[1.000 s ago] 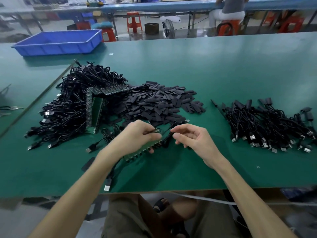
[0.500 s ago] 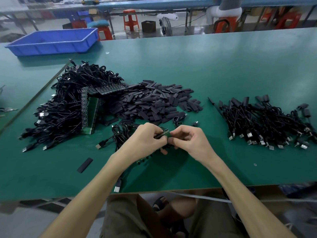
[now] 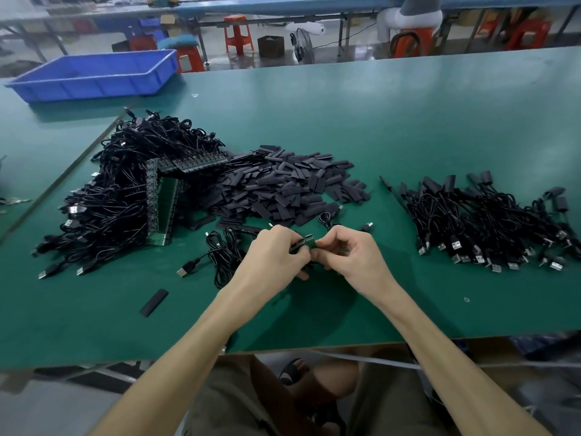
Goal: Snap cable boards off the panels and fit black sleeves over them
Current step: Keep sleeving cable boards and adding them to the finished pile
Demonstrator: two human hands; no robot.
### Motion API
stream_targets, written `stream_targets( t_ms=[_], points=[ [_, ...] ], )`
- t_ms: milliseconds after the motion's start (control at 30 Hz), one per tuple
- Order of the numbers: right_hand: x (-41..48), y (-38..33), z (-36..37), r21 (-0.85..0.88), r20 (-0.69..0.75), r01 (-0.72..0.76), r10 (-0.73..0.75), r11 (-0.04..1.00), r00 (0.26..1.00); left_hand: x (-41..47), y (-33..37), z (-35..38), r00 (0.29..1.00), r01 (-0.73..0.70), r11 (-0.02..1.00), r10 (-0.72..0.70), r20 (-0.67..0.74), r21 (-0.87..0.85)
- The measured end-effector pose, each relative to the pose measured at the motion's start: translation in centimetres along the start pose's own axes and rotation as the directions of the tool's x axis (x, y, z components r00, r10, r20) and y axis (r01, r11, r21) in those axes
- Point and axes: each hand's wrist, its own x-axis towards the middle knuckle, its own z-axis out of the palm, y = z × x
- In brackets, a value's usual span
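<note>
My left hand [image 3: 274,256] and my right hand [image 3: 352,254] meet at the table's middle front, both gripping a narrow green panel strip [image 3: 305,242] with cable boards along it. Most of the strip is hidden under my fingers. Its black cables [image 3: 224,253] trail left on the table. A heap of black sleeves [image 3: 283,187] lies just behind my hands. Further green panels [image 3: 163,202] lean in a big tangle of black cables [image 3: 116,196] at the left. One loose sleeve [image 3: 154,302] lies near the front left.
A pile of sleeved cables with USB plugs [image 3: 484,221] lies at the right. A blue plastic bin [image 3: 94,75] stands at the back left of the green table [image 3: 408,121]. Beyond it are red stools [image 3: 238,33] and a seated person [image 3: 408,14].
My hands have come together on the panel strip and lifted it off the table. A second ago my right hand was apart from it with loose fingers.
</note>
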Motion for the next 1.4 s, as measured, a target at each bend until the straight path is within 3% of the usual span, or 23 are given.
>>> stream_targets(
  t_ms=[100, 267, 400, 533, 767, 1000, 1100, 1200, 1300, 1400],
  points=[
    [-0.3, -0.1, 0.2, -0.038, -0.039, 0.02, -0.022, 0.999, 0.999, -0.1, 0.2, 0.4, 0.997, 0.001, 0.999, 0.003, -0.081, 0.051],
    [-0.2, -0.2, -0.5, 0.155, -0.186, -0.016, 0.045, 0.988, 0.982, -1.0, -0.2, 0.2, 0.992, -0.033, 0.966, 0.063, -0.11, 0.255],
    [-0.2, -0.5, -0.7, 0.323, -0.233, -0.018, 0.098, 0.946, 0.967, -1.8, -2.1, -0.7, 0.953, -0.119, 0.88, 0.23, -0.194, 0.46],
    [-0.2, -0.7, -1.0, 0.433, -0.287, -0.023, 0.162, 0.901, 0.944, -3.2, -5.7, -1.0, 0.881, -0.204, 0.731, 0.427, -0.203, 0.651],
    [-0.1, -0.3, -1.0, 0.417, -0.3, 0.011, 0.126, 0.909, 0.945, -4.9, -11.4, -3.6, 0.841, -0.149, 0.634, 0.485, -0.241, 0.759],
    [-0.2, -0.6, -0.6, 0.279, -0.139, 0.023, 0.017, 0.96, 0.99, -5.4, -10.8, -4.5, 0.893, -0.097, 0.716, 0.369, -0.257, 0.692],
    [-0.4, -0.7, -0.6, 0.233, 0.033, -0.019, 0.011, 0.972, 0.999, -4.6, -8.4, -3.6, 0.879, -0.245, 0.786, 0.427, -0.212, 0.567],
    [-0.4, -0.8, -0.6, 0.187, 0.159, -0.067, 0.037, 0.98, 0.987, -2.8, -5.8, -2.3, 0.851, -0.422, 0.752, 0.521, -0.064, 0.507],
    [-0.4, -0.5, -0.7, 0.197, 0.167, -0.089, 0.056, 0.976, 0.984, -0.6, -4.2, -0.8, 0.835, -0.519, 0.697, 0.537, 0.12, 0.494],
    [-0.3, -0.1, -0.9, 0.246, 0.116, -0.067, 0.04, 0.967, 0.992, 0.7, -3.6, 0.3, 0.845, -0.523, 0.75, 0.517, 0.136, 0.405]
  ],
)
